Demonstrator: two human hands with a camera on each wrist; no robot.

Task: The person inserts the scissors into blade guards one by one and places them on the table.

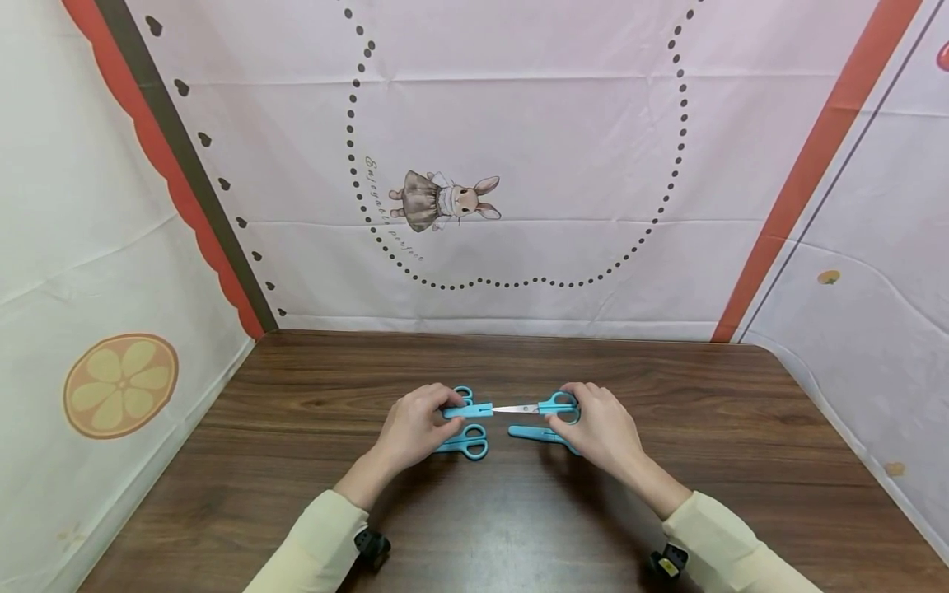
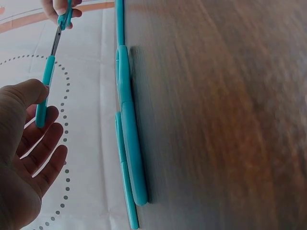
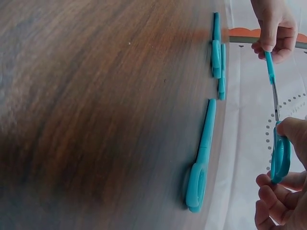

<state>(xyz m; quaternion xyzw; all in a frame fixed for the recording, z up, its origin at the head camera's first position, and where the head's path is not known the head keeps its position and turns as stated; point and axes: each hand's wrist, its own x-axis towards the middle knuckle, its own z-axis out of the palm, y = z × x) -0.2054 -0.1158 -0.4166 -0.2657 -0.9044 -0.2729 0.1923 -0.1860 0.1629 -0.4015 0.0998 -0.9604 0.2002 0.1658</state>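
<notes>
In the head view, my left hand pinches a light blue blade cover between thumb and fingers. My right hand holds the blue handle of a pair of scissors, whose bare metal blades point left, tips at the cover's mouth. How far the tips reach inside I cannot tell. Both wrist views show cover and scissors lined up, raised off the table. Below the left hand lie covered scissors, with another pair of scissors behind, partly hidden by the fingers. Covered scissors also lie beneath the right hand.
The brown wood-grain table carries the scissors near its middle. A printed white cloth hangs behind the table's far edge and along both sides. Small black cameras sit at both wrists, beside pale yellow sleeves.
</notes>
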